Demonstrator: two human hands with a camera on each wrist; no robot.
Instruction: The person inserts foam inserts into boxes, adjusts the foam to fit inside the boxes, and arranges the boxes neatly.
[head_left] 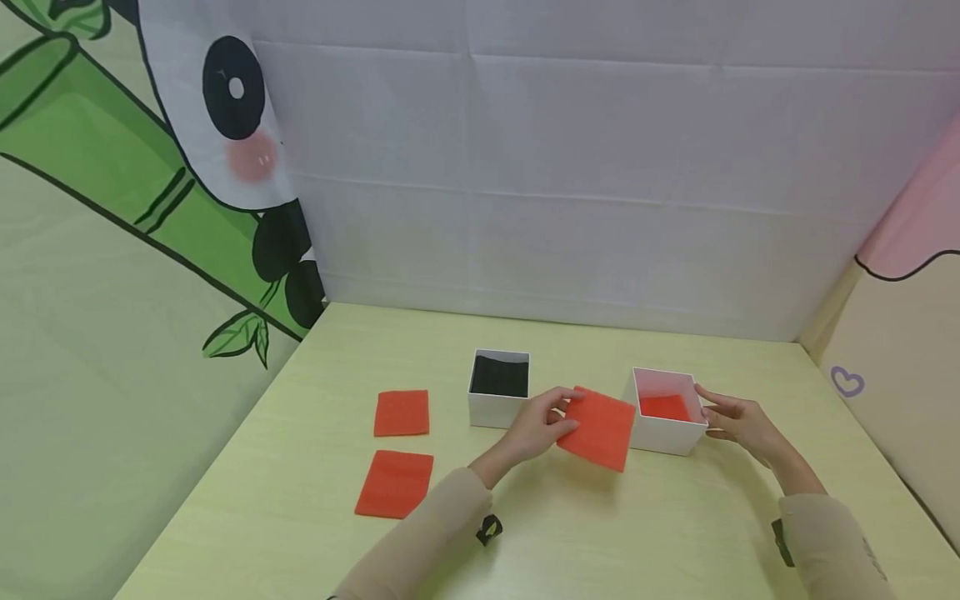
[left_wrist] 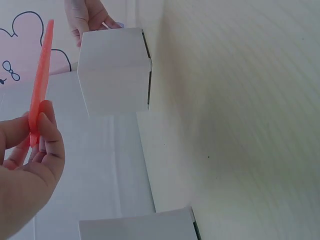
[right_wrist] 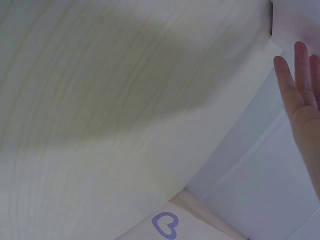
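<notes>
My left hand [head_left: 538, 427] pinches a red cloth square [head_left: 602, 429] by its left edge, thumb on one face and fingers on the other. In the left wrist view the raised cloth [left_wrist: 42, 75] shows edge-on, clear of the table. Just right of it stands an open white box [head_left: 663, 435] with red cloth [head_left: 664, 407] lying inside. At that box's right wall is my right hand [head_left: 746, 425], fingertips against the side and rim. The right wrist view shows its fingers [right_wrist: 301, 75] stretched out toward the box wall.
Left of my left hand, two more red cloth squares [head_left: 401, 412] lie flat, one nearer [head_left: 395, 485]. A second white box [head_left: 495, 410] holds black cloth [head_left: 501, 377] at the table's middle. A pale curtain [head_left: 570, 167] hangs behind the table [head_left: 570, 550].
</notes>
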